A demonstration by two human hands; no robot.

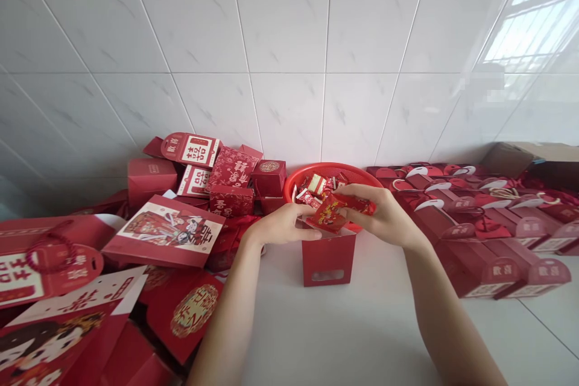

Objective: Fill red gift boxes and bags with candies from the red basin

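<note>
Head view: the right hand [379, 212] pinches a shiny red packet [332, 216] over a red box [329, 260]; probably light and slippery, best held by an edge. The left hand [283, 224] half-curls at the box's rim, grip unclear.

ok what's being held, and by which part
The right hand grips a shiny red gold-printed packet by its right half; the left hand seems to steady a red cardboard box by its upper left edge.
</note>
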